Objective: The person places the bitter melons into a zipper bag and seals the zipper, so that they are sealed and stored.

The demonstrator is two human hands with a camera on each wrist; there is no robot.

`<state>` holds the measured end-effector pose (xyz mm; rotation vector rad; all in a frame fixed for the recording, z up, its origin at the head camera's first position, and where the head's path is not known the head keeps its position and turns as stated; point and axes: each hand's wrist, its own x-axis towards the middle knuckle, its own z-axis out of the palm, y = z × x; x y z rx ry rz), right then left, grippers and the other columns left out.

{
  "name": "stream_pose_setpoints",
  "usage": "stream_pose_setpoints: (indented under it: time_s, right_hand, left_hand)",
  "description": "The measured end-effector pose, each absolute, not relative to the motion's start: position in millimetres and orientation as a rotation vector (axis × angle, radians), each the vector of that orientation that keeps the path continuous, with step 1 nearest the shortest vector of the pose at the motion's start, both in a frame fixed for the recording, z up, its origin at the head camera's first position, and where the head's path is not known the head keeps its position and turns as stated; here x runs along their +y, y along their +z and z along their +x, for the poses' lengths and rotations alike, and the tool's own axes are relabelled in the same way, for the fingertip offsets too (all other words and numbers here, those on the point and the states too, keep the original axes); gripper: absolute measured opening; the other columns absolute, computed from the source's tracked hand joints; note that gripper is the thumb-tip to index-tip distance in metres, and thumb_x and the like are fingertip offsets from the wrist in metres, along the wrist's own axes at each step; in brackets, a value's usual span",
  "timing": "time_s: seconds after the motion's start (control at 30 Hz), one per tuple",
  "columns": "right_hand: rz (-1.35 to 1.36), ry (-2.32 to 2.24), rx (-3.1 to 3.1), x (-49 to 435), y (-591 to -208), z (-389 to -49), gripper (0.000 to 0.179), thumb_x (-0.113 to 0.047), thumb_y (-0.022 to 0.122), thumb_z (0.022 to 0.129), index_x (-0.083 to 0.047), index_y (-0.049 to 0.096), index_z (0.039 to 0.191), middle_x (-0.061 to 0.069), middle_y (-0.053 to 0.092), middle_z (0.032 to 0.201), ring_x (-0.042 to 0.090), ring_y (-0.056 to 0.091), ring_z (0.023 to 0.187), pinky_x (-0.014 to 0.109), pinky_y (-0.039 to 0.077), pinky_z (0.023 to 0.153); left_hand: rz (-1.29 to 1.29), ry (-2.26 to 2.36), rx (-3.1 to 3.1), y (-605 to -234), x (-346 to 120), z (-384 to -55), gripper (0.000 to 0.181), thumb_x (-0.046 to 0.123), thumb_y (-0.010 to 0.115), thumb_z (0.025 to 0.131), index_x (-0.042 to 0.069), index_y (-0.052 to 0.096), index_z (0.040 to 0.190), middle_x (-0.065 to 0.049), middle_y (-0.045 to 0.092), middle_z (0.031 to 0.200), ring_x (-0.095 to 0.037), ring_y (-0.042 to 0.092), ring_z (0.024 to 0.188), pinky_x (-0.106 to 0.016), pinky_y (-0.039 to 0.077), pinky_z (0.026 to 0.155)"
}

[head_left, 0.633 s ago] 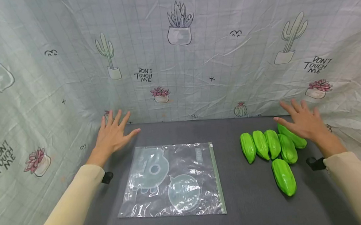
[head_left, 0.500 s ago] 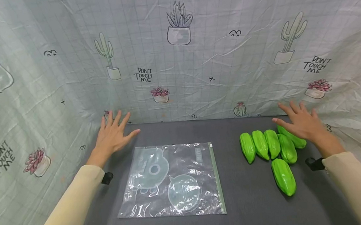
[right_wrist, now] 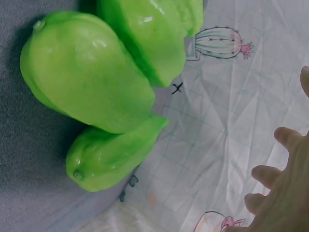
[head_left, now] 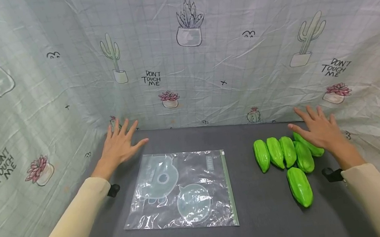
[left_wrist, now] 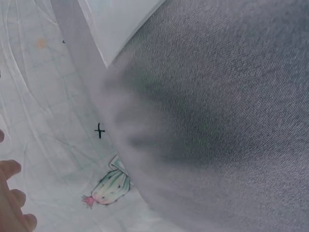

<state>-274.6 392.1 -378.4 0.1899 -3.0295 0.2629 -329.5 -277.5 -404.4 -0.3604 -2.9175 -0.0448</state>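
Note:
My left hand [head_left: 118, 146], fingers spread and straight, is above the back left of the grey table, just beyond a clear zip bag [head_left: 215, 193]. The bag lies flat, printed with pale blue cartoon shapes, its green zip edge facing right. My right hand [head_left: 320, 130] is also spread, next to several glossy green, ridged, elongated fruits [head_left: 288, 151]. One of these, a green fruit [head_left: 300, 187], lies nearer the front, apart from the row. In the right wrist view the fruits [right_wrist: 87, 72] appear close up, with my fingertips at the right edge. Both hands hold nothing.
A cloth curtain [head_left: 218, 61] printed with cacti and "Don't touch me" hangs behind the table [head_left: 247, 205] and along both sides. Each wrist wears a black strap mount, such as the left mount [head_left: 113, 190].
Both hands stay almost where they were, with only a very slight shift in the left fingers. The bag and the green fruits lie as before.

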Motion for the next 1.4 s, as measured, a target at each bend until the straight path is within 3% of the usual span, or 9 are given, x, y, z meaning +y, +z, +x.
stream_pose_setpoints:
  time_s: [0.53, 0.73, 0.87, 0.97, 1.1, 1.27, 1.4]
  right_hand:
    - [0.268, 0.329, -2.946, 371, -380, -236, 0.081, -0.059, 0.047, 0.105, -0.018, 0.016, 0.167, 0.035, 0.010, 0.168, 0.061, -0.001, 0.153, 0.087, 0.003, 0.110]
    - [0.318, 0.432, -2.904, 361, -385, -210, 0.078, -0.053, 0.053, 0.104, -0.015, 0.023, 0.166, 0.033, 0.015, 0.168, 0.058, 0.006, 0.154, 0.084, 0.005, 0.113]
    - [0.346, 0.496, -2.883, 349, -391, -196, 0.076, -0.049, 0.057, 0.104, -0.011, 0.029, 0.163, 0.032, 0.022, 0.167, 0.056, 0.012, 0.155, 0.082, 0.014, 0.113]
    - [0.368, 0.528, -2.884, 336, -395, -187, 0.072, -0.047, 0.059, 0.104, -0.011, 0.033, 0.161, 0.030, 0.026, 0.166, 0.056, 0.024, 0.150, 0.081, 0.029, 0.104]
    - [0.434, 0.571, -2.846, 318, -404, -177, 0.066, -0.041, 0.062, 0.103, -0.011, 0.040, 0.157, 0.026, 0.037, 0.161, 0.055, 0.040, 0.140, 0.075, 0.041, 0.093]
    - [0.531, 0.597, -2.765, 296, -420, -170, 0.058, -0.031, 0.068, 0.101, -0.008, 0.048, 0.150, 0.022, 0.051, 0.149, 0.047, 0.050, 0.133, 0.068, 0.047, 0.096]
    - [0.582, 0.627, -2.768, 276, -430, -170, 0.053, -0.026, 0.070, 0.100, -0.010, 0.052, 0.147, 0.016, 0.057, 0.143, 0.041, 0.056, 0.129, 0.063, 0.051, 0.096]
  left_hand:
    - [-0.338, -0.088, -2.934, -407, -260, -292, 0.098, 0.086, 0.033, 0.093, 0.026, 0.014, 0.167, -0.019, 0.015, 0.173, -0.050, 0.000, 0.159, -0.069, 0.002, 0.126]
    - [-0.365, -0.164, -2.933, -412, -249, -266, 0.097, 0.083, 0.040, 0.093, 0.023, 0.018, 0.167, -0.021, 0.018, 0.172, -0.051, 0.002, 0.158, -0.071, 0.003, 0.125]
    - [-0.378, -0.212, -2.920, -419, -237, -249, 0.097, 0.082, 0.045, 0.093, 0.022, 0.023, 0.166, -0.020, 0.023, 0.171, -0.052, 0.008, 0.158, -0.071, 0.008, 0.125]
    - [-0.401, -0.251, -2.917, -425, -225, -237, 0.096, 0.081, 0.047, 0.092, 0.022, 0.026, 0.165, -0.019, 0.026, 0.170, -0.051, 0.013, 0.157, -0.071, 0.012, 0.125]
    - [-0.461, -0.300, -2.907, -433, -208, -222, 0.093, 0.079, 0.050, 0.093, 0.021, 0.031, 0.163, -0.019, 0.032, 0.168, -0.050, 0.022, 0.156, -0.071, 0.020, 0.122]
    - [-0.556, -0.323, -2.874, -442, -188, -208, 0.087, 0.075, 0.054, 0.093, 0.022, 0.037, 0.161, -0.015, 0.041, 0.164, -0.045, 0.037, 0.150, -0.068, 0.040, 0.113]
    - [-0.653, -0.341, -2.838, -449, -174, -202, 0.085, 0.070, 0.059, 0.093, 0.021, 0.039, 0.160, -0.015, 0.047, 0.160, -0.041, 0.047, 0.144, -0.063, 0.048, 0.107]
